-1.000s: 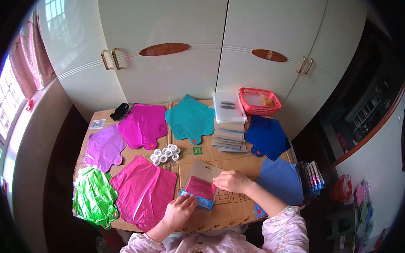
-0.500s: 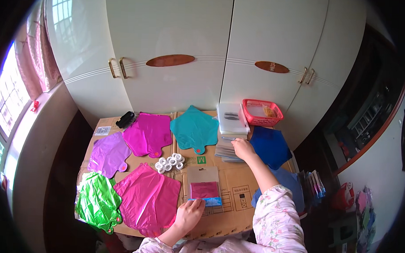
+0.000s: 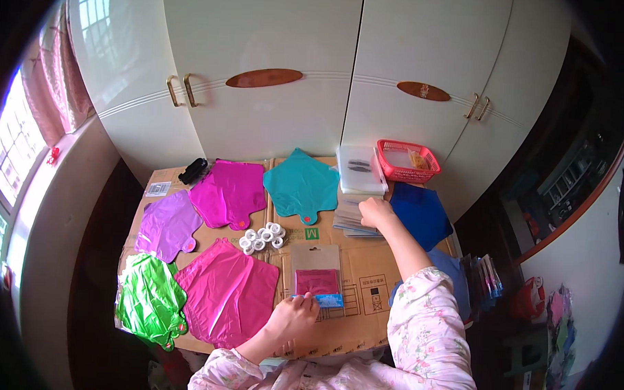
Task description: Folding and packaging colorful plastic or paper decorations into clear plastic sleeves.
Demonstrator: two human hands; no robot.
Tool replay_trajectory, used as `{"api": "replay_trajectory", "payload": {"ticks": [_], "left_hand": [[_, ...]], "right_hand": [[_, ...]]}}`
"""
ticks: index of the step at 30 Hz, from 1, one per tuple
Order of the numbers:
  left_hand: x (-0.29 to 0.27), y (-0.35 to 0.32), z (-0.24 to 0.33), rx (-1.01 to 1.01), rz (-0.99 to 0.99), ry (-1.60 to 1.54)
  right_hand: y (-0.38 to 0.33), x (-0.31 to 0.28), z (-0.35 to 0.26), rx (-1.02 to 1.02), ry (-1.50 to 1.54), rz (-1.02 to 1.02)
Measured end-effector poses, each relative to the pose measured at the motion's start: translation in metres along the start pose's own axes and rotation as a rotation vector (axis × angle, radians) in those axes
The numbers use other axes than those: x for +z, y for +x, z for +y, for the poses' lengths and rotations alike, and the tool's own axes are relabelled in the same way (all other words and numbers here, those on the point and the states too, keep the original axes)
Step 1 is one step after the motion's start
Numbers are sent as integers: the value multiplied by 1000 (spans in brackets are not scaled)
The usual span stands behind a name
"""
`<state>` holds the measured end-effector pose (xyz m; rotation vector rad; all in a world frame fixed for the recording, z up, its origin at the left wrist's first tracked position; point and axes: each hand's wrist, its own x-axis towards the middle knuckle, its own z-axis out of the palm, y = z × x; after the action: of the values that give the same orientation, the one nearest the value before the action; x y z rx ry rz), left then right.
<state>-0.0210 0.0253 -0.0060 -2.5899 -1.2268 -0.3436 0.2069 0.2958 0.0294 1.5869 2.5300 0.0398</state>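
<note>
In the middle near part of the table lies a grey hang-hole card (image 3: 315,255) with a folded pink foil balloon (image 3: 316,281) and a blue strip (image 3: 330,300) at its near end. My left hand (image 3: 294,316) is closed at the strip's left corner, fingers bent together over the edge. Farther right, a fanned stack of grey cards (image 3: 349,220) sits under my right hand (image 3: 377,212). That hand is closed at the stack's far right part; its fingertips are partly hidden, and what they pinch cannot be made out.
Flat foil balloons lie around: green (image 3: 150,299), pink (image 3: 229,295), lilac (image 3: 166,226), magenta (image 3: 228,193), teal (image 3: 301,184) and blue (image 3: 420,216). White tape rolls (image 3: 261,238) cluster centrally. Clear sleeves (image 3: 360,179) and a red basket (image 3: 409,176) stand at the back right.
My right hand stays at the card stack; the thin pale piece seen by its fingers no longer shows. My left hand remains at the packet's near edge. The whole view has shifted slightly.
</note>
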Motion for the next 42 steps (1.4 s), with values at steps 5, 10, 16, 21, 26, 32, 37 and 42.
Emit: {"api": "replay_trajectory", "payload": {"ticks": [5, 10, 16, 21, 26, 32, 37, 42], "left_hand": [[6, -2, -2, -11, 23, -32], [6, -5, -8, -16, 93, -69], [5, -2, -10, -53, 83, -150], [3, -2, -10, -82, 46, -160], [3, -3, -10, -59, 68, -137], [4, -3, -7, -43, 88, -115], [5, -4, -6, -21, 77, -99], [4, -6, -6, -15, 79, -86]], "right_hand": [[-49, -29, -23, -118, 125, 273], [-148, -32, -77, -800, 309, 600], [-223, 16, -113, -1039, 280, 668], [-230, 42, -127, -1052, 358, 678], [-227, 48, -133, -980, 292, 600], [-234, 44, -134, -807, 179, 394], [-232, 41, -133, -643, 170, 407], [-231, 33, -125, -654, 299, 312]]}}
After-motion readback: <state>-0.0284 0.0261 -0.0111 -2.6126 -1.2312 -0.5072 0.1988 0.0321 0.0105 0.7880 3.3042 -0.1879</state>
